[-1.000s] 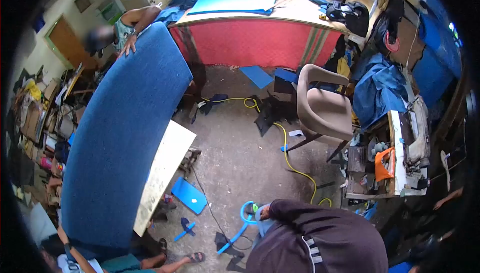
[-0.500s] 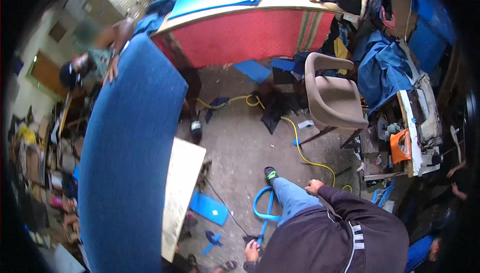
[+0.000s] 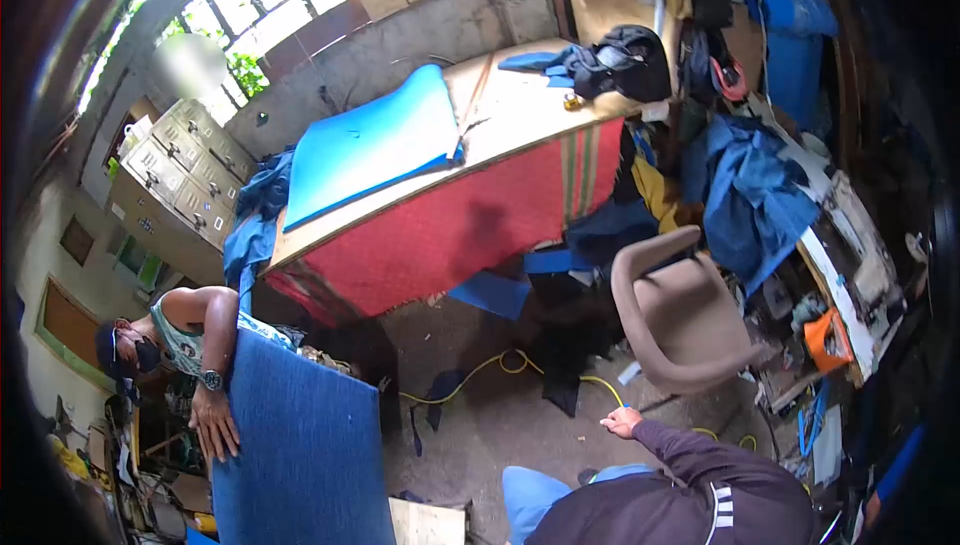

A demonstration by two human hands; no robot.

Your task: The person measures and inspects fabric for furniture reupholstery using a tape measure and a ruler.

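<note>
My right hand [image 3: 622, 422] is held out over the floor, its fingers curled in, and I see nothing in them. It overlaps the line of a yellow hose [image 3: 470, 377]; I cannot make out any contact. Just above it in view stands a beige armchair [image 3: 690, 330]. My left hand is outside the view. At lower left rises a long piece covered in blue fabric [image 3: 300, 445], with a co-worker's hand [image 3: 213, 427] lying flat on its edge.
A worktable with a red cloth front [image 3: 430, 235] carries a blue sheet [image 3: 375, 150] and dark cloth [image 3: 625, 60]. Metal lockers [image 3: 185, 170] stand at the back left. Blue fabric [image 3: 755, 195] hangs over a cluttered bench on the right. A pale board [image 3: 428, 523] shows at the bottom.
My view has tilted up, bringing the windows and lockers into sight. My left hand has left the view. My right hand now appears closer to the chair.
</note>
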